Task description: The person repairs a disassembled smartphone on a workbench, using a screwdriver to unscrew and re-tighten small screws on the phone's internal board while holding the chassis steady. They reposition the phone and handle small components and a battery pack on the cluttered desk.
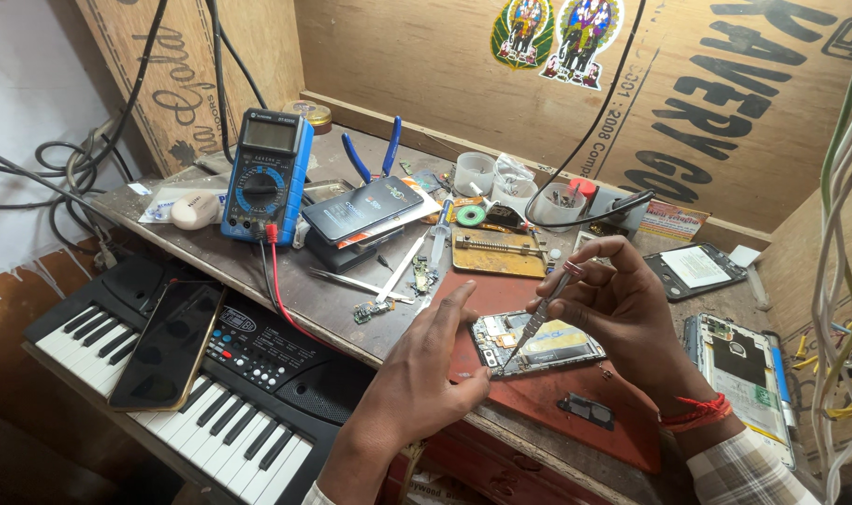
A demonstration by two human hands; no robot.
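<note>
An opened phone (pixel 557 341) with its back off lies on a red mat (pixel 576 397) at the bench's near edge. My left hand (pixel 431 360) steadies the phone's left end, thumb and fingertips touching its edge. My right hand (pixel 618 309) pinches metal tweezers (pixel 541 318), whose tips point down into the phone's lower left corner. A red thread band sits on my right wrist.
A blue multimeter (pixel 267 178) with a red lead stands at the back left beside a stack of phones (pixel 365 213). A black keyboard (pixel 211 383) with a phone (pixel 169 344) lying on it sits lower left. More opened phones (pixel 739 360) lie to the right; small pots, pliers and a metal holder (pixel 496 252) are behind.
</note>
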